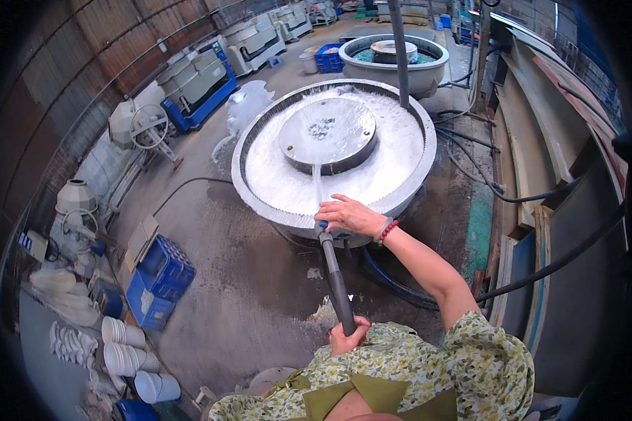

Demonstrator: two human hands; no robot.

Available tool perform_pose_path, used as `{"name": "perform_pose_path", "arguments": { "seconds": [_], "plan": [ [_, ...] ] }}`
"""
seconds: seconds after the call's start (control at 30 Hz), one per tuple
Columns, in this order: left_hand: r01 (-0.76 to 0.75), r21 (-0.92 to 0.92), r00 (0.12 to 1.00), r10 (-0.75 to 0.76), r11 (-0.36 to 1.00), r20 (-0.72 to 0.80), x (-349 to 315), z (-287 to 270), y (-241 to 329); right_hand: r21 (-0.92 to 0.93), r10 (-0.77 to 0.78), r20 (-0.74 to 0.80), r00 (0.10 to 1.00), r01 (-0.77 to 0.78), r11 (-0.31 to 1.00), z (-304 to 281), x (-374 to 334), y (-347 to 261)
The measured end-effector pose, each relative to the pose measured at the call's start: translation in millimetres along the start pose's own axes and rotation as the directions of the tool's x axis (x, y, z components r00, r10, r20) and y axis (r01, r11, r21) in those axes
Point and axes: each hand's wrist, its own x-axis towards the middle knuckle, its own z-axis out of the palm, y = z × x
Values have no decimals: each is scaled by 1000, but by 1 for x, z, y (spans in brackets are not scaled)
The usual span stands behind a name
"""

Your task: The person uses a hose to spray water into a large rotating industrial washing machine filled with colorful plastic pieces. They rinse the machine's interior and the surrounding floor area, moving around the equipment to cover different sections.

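Observation:
A dark hose (340,291) rises from my body toward a large round tub (248,189). Low on the hose, my left hand (349,335) is closed around it. My right hand (351,215) is at the hose's grey nozzle (325,238), fingers bent over the blue valve part at its tip. A red beaded bracelet circles that wrist. Water (317,181) shoots from the nozzle across the tub. It splashes on the raised metal disc (328,133) in the tub's middle. White foam (267,165) fills the ring around the disc.
Behind stands a second round tub (428,68) beside a blue crate (328,58). A dark upright pole (400,52) crosses the near tub's far rim. Blue bins (163,270) and white buckets (157,386) stand left. Black hoses (541,270) and boards (541,105) line the right.

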Motion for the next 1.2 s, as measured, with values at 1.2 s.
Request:
{"name": "perform_pose_path", "arguments": {
  "seconds": [1.2],
  "plan": [
    [-61, 466, 858, -192, 882, 476, 47, 109, 5, -307, 696, -449, 561, -828, 470, -64, -219, 26]
  ]
}}
